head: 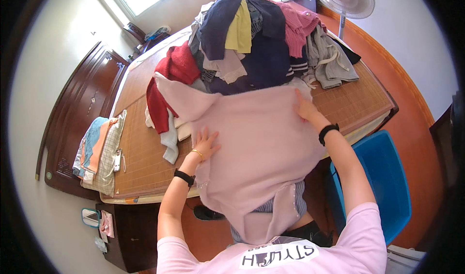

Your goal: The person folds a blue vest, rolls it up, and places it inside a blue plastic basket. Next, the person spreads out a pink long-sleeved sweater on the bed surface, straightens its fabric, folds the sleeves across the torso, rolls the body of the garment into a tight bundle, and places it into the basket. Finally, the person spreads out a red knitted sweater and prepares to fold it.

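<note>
A pale pink knit cardigan lies spread over the front edge of the bed, its lower part hanging over my lap. One sleeve is stretched out to the far left, and a row of small buttons shows along the near edge. My left hand rests flat on the cardigan's left side with its fingers spread. At the upper right edge, my right hand touches the knit with the index finger extended. Its other fingers are partly hidden, so a grip there cannot be made out.
A large heap of clothes rises behind the cardigan on the bed mat. Folded fabrics and a phone lie at the left. To the right stand a blue plastic bin and a pedestal fan.
</note>
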`<state>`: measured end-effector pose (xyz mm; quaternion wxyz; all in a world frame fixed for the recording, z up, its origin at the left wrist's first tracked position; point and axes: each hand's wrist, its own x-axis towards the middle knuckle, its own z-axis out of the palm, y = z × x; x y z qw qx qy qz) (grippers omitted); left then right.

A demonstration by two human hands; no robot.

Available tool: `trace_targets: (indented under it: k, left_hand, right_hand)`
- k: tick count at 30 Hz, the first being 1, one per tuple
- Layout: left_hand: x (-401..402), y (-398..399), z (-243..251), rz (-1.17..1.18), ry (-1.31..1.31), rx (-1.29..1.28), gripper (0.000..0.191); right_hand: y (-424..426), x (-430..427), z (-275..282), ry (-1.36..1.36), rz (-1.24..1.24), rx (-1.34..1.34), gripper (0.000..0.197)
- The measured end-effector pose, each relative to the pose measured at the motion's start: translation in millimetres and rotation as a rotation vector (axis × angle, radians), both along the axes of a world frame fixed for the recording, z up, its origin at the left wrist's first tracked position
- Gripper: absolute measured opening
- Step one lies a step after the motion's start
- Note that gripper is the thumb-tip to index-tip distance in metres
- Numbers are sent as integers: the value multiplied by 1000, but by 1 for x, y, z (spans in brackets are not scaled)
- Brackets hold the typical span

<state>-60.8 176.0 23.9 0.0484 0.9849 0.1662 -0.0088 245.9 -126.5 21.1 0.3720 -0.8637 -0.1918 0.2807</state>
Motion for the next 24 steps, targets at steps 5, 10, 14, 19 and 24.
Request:
trace_targets:
  k: [5,10,14,19,24]
  left_hand:
    - [-15,18,-33,64,38,58,57]
    - [-53,63,-34,-82,-27,24,54]
    - [-84,77,-30,19,-51,5,54]
    - [-84,74,-43,47,-156,168,50]
    - [-85,84,-50,61,-198,156,48]
  right_hand:
    - [10,58,-54,-705,118,-369,53]
    - [18,43,-44,-705,100,-369,49]
    - [14,41,-43,-755,89,-337,50]
    - [12,48,-51,-773,100,-324,53]
    - [3,32,-53,-773,84,-149,54]
